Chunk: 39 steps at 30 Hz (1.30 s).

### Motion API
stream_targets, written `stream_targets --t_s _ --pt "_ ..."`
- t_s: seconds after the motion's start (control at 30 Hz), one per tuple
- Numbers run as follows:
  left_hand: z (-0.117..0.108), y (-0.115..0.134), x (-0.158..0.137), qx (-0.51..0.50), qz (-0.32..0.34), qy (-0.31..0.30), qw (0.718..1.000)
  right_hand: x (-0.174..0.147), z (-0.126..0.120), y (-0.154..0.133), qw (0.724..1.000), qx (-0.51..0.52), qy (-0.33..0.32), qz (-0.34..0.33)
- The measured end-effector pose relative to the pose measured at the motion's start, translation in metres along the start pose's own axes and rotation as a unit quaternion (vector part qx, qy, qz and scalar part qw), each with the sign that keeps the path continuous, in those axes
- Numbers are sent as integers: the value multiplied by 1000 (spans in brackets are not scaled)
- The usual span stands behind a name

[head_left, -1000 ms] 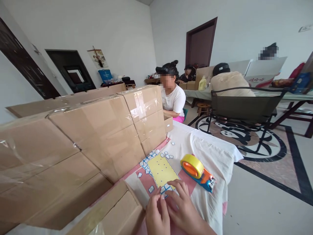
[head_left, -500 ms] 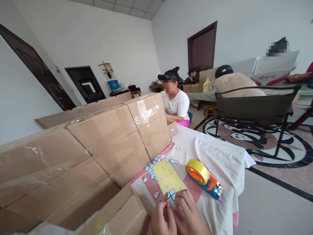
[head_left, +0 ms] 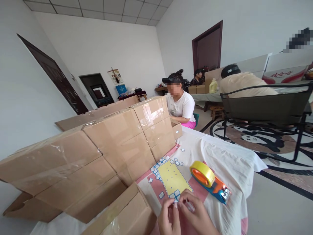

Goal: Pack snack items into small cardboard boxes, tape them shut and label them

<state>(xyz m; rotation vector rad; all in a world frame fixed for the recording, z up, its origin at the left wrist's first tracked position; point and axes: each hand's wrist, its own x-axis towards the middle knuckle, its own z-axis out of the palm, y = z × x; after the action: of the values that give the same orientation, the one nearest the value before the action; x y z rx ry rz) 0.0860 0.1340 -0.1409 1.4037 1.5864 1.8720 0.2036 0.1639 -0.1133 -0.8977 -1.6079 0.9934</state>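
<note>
My left hand (head_left: 168,218) and my right hand (head_left: 197,212) meet at the lower middle, fingertips pinched together. Between them shows a small white piece (head_left: 175,201), partly hidden by the fingers; its kind I cannot make out. Just beyond lies a yellow sheet (head_left: 174,178) with blue dots and a wavy edge. White blue-edged pieces (head_left: 175,193) rest on its near end, and a heap of similar pieces (head_left: 156,170) lies along its left side. To the right, a tape dispenser (head_left: 220,191) with a yellow tape roll (head_left: 202,173) lies on the cloth.
Taped cardboard boxes (head_left: 117,143) are stacked along the left. Another carton (head_left: 132,212) stands beside my left hand. A white and pink cloth (head_left: 220,153) covers the table. Across it sits a person (head_left: 182,106); another person (head_left: 246,80) sits in a chair (head_left: 266,107) at the right.
The view has shifted, so everything appears a little further right. My hands stay together, and the fingertips have changed position slightly around the small white piece.
</note>
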Motion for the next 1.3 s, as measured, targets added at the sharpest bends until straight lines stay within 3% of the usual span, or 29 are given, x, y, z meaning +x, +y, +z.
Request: stream_targets --t_s 0.13,0.23,0.3,0.4,0.47,0.5,0.6,0.63,0.7,0.8,0.93,1.13,1.3 --pt "-7 4 13 42 120 -47 991 1 0 2 1000 14 -9 12" --pt "-12 8 21 91 237 -95 963 2 0 3 1000 25 -10 13" --pt "-18 16 22 148 270 -102 946 5 0 2 998 53 -14 30" --pt "-51 43 25 257 257 -61 929 12 1 -5 978 176 7 109" --pt "-91 67 38 338 257 -36 905 18 4 -13 932 305 19 195" --pt "-115 78 49 401 235 -27 885 21 7 -17 898 369 18 239" --pt "-184 93 92 554 72 12 830 31 21 -29 806 496 -21 323" --pt "-202 91 104 591 -3 6 807 33 27 -30 792 511 -36 334" --pt "-233 79 119 555 -136 -70 818 36 41 -30 778 517 -59 353" --pt "-265 63 116 457 -193 -145 856 31 61 -27 772 501 -93 379" --pt "-285 64 101 449 -183 -135 864 21 76 -26 789 463 -122 386" --pt "-286 69 103 448 -211 -124 860 21 86 -47 813 431 -116 375" --pt "-275 70 104 448 -192 -135 863 24 103 -61 849 377 -64 365"
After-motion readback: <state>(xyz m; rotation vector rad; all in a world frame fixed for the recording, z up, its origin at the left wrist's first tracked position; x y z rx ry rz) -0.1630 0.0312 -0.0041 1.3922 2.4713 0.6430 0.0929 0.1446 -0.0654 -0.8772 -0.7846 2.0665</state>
